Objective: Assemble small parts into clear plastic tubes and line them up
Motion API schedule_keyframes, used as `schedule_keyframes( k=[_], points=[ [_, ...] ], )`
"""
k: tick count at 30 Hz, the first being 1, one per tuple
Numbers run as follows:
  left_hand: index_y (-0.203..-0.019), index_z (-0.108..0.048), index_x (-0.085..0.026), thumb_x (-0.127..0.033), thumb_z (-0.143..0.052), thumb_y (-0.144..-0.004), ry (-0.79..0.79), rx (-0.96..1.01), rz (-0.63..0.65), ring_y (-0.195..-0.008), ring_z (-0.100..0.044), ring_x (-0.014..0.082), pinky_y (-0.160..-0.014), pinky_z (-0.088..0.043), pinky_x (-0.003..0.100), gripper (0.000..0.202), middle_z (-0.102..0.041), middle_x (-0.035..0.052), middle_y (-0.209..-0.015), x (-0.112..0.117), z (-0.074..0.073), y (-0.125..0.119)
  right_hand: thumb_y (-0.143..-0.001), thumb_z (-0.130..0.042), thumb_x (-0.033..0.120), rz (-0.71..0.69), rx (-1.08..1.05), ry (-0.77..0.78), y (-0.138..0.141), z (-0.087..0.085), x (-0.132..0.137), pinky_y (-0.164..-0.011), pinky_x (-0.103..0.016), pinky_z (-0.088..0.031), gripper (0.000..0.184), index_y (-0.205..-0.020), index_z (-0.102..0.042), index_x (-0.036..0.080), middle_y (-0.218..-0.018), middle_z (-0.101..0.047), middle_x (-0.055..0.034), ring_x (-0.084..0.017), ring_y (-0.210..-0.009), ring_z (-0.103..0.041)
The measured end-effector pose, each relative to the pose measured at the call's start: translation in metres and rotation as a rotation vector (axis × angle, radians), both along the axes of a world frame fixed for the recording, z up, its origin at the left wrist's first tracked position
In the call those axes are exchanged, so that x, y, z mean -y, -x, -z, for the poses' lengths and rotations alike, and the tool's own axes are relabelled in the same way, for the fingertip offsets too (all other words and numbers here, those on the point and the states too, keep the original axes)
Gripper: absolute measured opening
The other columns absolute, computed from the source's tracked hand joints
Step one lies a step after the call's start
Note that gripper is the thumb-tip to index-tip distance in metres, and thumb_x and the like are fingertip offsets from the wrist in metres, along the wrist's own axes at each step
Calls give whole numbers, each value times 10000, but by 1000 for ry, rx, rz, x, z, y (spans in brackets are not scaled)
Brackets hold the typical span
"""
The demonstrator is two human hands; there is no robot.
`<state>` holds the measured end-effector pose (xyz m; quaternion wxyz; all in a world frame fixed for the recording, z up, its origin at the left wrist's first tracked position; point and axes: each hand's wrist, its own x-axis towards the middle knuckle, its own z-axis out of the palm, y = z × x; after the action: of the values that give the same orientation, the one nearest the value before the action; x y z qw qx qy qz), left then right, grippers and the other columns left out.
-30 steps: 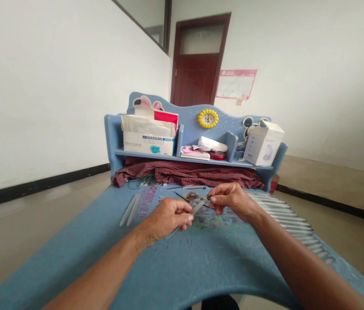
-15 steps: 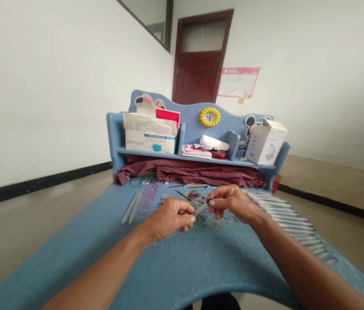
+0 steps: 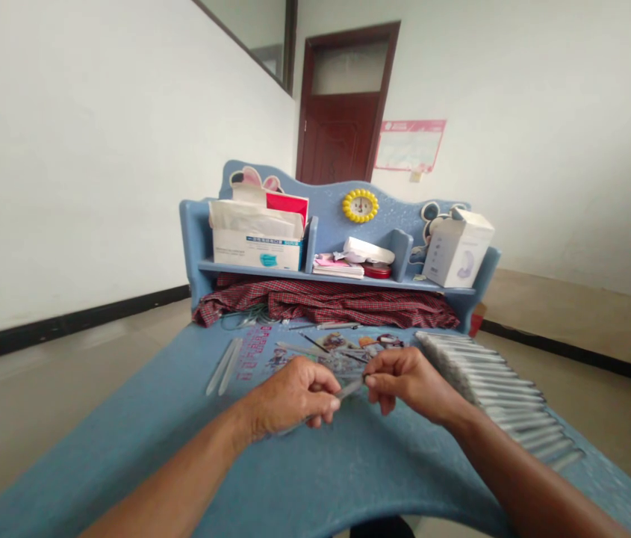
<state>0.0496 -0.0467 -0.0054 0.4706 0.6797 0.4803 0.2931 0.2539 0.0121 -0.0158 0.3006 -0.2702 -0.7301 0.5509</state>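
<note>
Over the middle of the desk, my left hand (image 3: 299,396) is closed around a slim, translucent pen barrel (image 3: 352,388). My right hand (image 3: 414,381) pinches its upper right end, where a small dark part shows between thumb and fingers. The barrel slants up to the right, and its lower end passes beneath my left hand. A thin dark stick, perhaps a refill (image 3: 315,343), lies just behind my hands. Two pale barrels (image 3: 224,368) rest side by side at the left. Many similar translucent barrels with dark ends form a row (image 3: 497,385) by my right forearm.
A blue desk (image 3: 315,478) with a curved front edge carries a raised shelf (image 3: 270,270). Beneath the shelf lies a bunched checked cloth (image 3: 337,301). Above are a mask box (image 3: 256,250), a white carton (image 3: 459,250) and a yellow flower-shaped clock (image 3: 360,205).
Both hands have come slightly lower, still on the same barrel. My right hand has shifted a little rightward and its dark end is more covered by the fingers. The view has tilted slightly.
</note>
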Motion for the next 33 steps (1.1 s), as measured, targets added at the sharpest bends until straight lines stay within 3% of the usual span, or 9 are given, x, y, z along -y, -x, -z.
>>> schedule_keyframes(
  k=[8,13,18,23,27,31,33],
  points=[
    [-686,-602,-130,-213,-522,-648,46,-137,130,-504,-463,84,-490,-351,189,121,-541,-28,-565,9,-7,-10,-806,-511,431,7,198,-142,-17,11,28,-421,-177,-366,318,-656,-534,151,-554,-547,7,-79,-448,-492],
    [-667,-592,-140,-194,-509,-640,13,-244,149,-508,-383,72,-464,-269,179,103,-460,-45,-547,10,-7,-15,-855,-384,501,-14,287,-134,-23,15,33,-378,-169,-309,439,-592,-475,162,-509,-495,12,-71,-402,-445],
    [-721,-585,-141,-213,-495,-657,27,-233,137,-540,-420,87,-496,-295,189,132,-502,-31,-586,9,-5,-15,-798,-527,458,33,192,-191,-25,16,34,-426,-169,-349,292,-839,-542,169,-565,-498,39,-75,-452,-459],
    [-703,-573,-140,-217,-502,-658,15,-228,151,-541,-421,88,-497,-297,191,114,-496,-32,-582,10,-5,-14,-866,-380,482,65,256,-248,-23,17,37,-399,-168,-314,443,-597,-498,151,-497,-473,20,-71,-416,-446],
    [-712,-573,-135,-219,-494,-667,13,-207,149,-543,-432,92,-505,-310,196,124,-506,-27,-591,10,-5,-14,-822,-487,462,99,229,-211,-23,15,38,-402,-166,-335,310,-785,-547,160,-543,-515,29,-76,-426,-467],
    [-701,-581,-139,-220,-500,-662,2,-224,144,-541,-426,91,-500,-301,195,121,-504,-30,-580,10,-5,-14,-859,-412,462,108,261,-234,-22,14,39,-386,-162,-315,402,-614,-497,156,-494,-492,21,-70,-402,-452],
    [-704,-581,-143,-221,-498,-661,1,-221,141,-547,-436,94,-506,-308,195,122,-509,-29,-583,10,-5,-14,-862,-394,478,102,260,-238,-22,15,39,-377,-162,-307,411,-634,-507,156,-496,-488,23,-68,-394,-443]
  ],
)
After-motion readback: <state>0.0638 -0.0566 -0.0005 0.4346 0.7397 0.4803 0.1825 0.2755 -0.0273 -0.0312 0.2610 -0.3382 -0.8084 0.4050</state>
